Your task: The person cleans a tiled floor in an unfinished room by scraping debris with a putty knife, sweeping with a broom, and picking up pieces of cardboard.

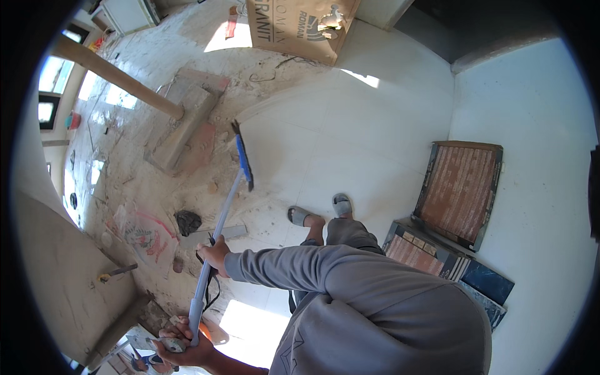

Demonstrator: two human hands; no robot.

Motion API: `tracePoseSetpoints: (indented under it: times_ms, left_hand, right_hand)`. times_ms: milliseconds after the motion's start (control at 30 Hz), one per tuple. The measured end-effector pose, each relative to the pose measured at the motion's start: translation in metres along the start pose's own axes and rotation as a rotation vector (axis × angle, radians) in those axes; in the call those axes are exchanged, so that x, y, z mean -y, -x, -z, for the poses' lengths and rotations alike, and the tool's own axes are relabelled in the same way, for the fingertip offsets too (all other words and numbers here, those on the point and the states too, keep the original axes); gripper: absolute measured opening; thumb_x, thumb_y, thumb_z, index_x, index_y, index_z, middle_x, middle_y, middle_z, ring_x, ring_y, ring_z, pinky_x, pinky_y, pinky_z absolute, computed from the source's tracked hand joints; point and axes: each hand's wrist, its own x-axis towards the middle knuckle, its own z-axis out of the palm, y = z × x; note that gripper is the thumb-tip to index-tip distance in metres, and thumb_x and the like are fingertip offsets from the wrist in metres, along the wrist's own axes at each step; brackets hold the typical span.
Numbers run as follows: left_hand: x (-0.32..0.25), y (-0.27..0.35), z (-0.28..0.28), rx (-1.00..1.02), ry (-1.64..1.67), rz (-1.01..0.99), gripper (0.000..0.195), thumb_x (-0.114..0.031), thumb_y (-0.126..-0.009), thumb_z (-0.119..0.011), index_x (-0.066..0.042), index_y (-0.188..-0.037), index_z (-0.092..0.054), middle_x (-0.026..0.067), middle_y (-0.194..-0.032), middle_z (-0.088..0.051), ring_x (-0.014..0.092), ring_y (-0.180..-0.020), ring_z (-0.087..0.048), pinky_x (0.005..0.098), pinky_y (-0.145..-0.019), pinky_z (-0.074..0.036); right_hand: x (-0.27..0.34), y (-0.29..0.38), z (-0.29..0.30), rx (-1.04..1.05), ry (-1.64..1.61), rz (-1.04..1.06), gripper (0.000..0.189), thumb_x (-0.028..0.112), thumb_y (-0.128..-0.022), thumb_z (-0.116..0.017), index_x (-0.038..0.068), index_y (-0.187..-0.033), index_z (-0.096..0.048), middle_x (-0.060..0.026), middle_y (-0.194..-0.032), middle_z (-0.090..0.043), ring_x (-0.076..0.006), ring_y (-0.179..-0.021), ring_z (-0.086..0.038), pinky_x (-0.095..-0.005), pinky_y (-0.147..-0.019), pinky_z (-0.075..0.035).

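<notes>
A long-handled floor broom with a grey pole slants across the floor. Its blue head, edged in black, rests at the border between dusty and cleaner tiles. My right hand grips the middle of the pole, the grey-sleeved arm reaching across my body. A black strap hangs in a loop below that hand. Lower down, my left hand holds the pole near its end. A small greyish object shows at the left fingers; I cannot tell what it is.
A wooden post stands at a rough slab amid debris. A black plastic bag and a printed plastic bag lie left. Cardboard is ahead; boxes of brick-patterned tiles stand by the right wall. My sandalled feet are mid-floor.
</notes>
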Motion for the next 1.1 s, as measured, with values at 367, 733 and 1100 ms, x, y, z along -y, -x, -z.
tracePoseSetpoints:
  times_ms: [367, 733, 1100]
  left_hand:
    - [0.261, 0.15, -0.116, 0.326, 0.198, 0.838, 0.044, -0.044, -0.087, -0.038, -0.011, -0.057, -0.04, 0.0031, -0.044, -0.036, 0.018, -0.043, -0.04, 0.0364, -0.063, -0.044]
    - [0.171, 0.165, -0.089, 0.227, -0.163, 0.227, 0.02, -0.029, -0.085, -0.041, -0.01, -0.077, -0.039, 0.0008, -0.063, -0.037, 0.011, -0.049, -0.04, 0.0333, -0.064, -0.048]
    - [0.061, 0.194, -0.081, 0.255, -0.091, 0.19, 0.037, -0.043, -0.083, -0.043, -0.012, -0.062, -0.043, -0.002, -0.043, -0.029, 0.009, -0.037, -0.035, 0.0333, -0.06, -0.045]
  right_hand:
    - [0.001, -0.034, 0.464, -0.761, -0.232, 0.077, 0.043, 0.027, -0.085, -0.057, -0.001, -0.113, -0.039, -0.0173, -0.095, -0.052, -0.0272, -0.072, -0.059, -0.0419, -0.059, -0.051]
    - [0.026, -0.004, 0.326, -0.299, -0.33, 0.1, 0.053, 0.024, -0.083, -0.058, 0.007, -0.122, -0.026, -0.0185, -0.099, -0.046, -0.0252, -0.075, -0.053, -0.0457, -0.052, -0.049]
    - [0.029, 0.129, 0.287, -0.158, -0.348, 0.049, 0.079, 0.026, -0.084, -0.056, 0.007, -0.136, 0.0, -0.0232, -0.113, -0.044, -0.0298, -0.075, -0.061, -0.0436, -0.047, -0.056]
